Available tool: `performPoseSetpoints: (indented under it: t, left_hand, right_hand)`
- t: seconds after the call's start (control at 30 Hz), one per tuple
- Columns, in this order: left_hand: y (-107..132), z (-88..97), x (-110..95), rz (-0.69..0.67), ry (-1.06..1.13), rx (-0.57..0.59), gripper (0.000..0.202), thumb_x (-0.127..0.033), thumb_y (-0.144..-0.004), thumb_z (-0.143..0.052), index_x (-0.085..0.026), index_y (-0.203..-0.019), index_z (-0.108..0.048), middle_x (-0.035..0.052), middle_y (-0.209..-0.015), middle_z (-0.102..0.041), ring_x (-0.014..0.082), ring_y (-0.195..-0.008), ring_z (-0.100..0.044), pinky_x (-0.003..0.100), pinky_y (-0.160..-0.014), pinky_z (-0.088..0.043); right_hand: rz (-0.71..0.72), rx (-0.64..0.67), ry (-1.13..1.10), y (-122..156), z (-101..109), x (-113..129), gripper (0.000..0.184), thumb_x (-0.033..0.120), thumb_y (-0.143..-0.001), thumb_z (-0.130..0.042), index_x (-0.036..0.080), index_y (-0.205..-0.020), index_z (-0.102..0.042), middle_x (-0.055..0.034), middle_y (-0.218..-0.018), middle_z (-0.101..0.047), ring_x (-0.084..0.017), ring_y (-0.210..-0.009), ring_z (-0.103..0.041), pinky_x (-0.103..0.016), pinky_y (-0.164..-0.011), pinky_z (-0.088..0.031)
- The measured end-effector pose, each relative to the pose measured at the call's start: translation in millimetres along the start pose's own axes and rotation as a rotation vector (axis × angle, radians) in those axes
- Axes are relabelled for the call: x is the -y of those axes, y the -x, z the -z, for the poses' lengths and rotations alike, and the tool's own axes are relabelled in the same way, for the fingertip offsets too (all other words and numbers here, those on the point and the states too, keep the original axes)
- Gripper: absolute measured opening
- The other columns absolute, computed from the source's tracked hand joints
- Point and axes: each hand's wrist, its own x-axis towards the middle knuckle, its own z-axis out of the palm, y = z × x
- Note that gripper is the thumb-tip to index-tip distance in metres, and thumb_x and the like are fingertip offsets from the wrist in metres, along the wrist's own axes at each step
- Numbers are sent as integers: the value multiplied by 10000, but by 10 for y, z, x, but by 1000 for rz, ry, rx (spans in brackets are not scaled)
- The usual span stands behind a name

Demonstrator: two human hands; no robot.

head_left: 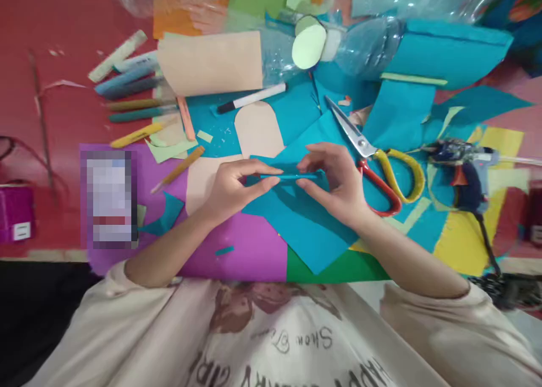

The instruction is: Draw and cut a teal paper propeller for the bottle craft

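- Left hand (231, 188) pinches one end of a thin teal paper strip (292, 176) between thumb and fingertips.
- Right hand (339, 186) pinches the other end, fingers curled.
- Strip is held level between both hands, just above a teal sheet (305, 229); it may be rolled or folded, but the blur hides which.
- Scissors (381, 166) lie just beside the right hand on the desk (63, 110).
- Glue gun (466, 166) lies farther right.
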Motion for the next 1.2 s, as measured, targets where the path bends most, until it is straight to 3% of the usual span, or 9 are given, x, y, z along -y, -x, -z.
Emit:
performPoseSetpoints:
  t: [0.1, 0.27, 0.33, 0.53, 1.0, 1.2]
  left_hand:
    - [8, 5, -3, 45, 33, 24, 187, -358, -773, -718, -197, -852, -768, 32, -880, -785, 161, -794, -729, 217, -669, -546]
    - [47, -6, 16, 73, 170, 82, 528, -377, -780, -732, -235, -1272, -604, 51, -1011, -771, 215, -953, -732, 272, -773, -591]
    - [58, -8, 23, 62, 168, 86, 593, -379, -794, -725, -260, -1344, -539, 45, -1005, -772, 229, -966, -730, 306, -807, -597]
    - [68, 2, 37, 75, 151, 108, 661, -397, -806, -718, -307, -1410, -463, 18, -995, -774, 245, -939, -737, 334, -795, -609]
    - [117, 0, 76, 27, 73, 81, 719, -438, -817, -696, -336, -1457, -384, -16, -936, -778, 235, -940, -736, 406, -952, -568]
    - [109, -12, 71, 79, 131, 58, 771, -497, -778, -720, -356, -1458, -384, 8, -1111, -745, 273, -1069, -695, 411, -946, -561]
  right_hand:
    - [10, -20, -27, 11, -26, 17, 419, 182, -861, -646, 298, -1222, -467, 18, -854, -609, -147, -762, -618, -335, -708, -538]
    - [5, -16, -41, 10, -63, 39, 362, 271, -895, -623, 301, -1217, -459, 17, -827, -615, -150, -725, -622, -337, -673, -549]
    - [6, -3, -43, 7, -66, 39, 365, 277, -898, -618, 304, -1224, -454, 17, -823, -618, -153, -730, -627, -345, -684, -555]
    - [-20, 2, -71, 10, -53, 25, 397, 235, -887, -635, 309, -1230, -450, 20, -830, -631, -149, -749, -632, -344, -709, -554]
    - [-67, -17, -73, 16, -67, 43, 395, 353, -895, -636, 305, -1221, -418, 22, -792, -628, -160, -730, -655, -361, -702, -576]
    - [-61, -45, -67, 9, -63, 34, 405, 370, -888, -643, 314, -1224, -423, 18, -797, -621, -167, -734, -646, -374, -707, -574]
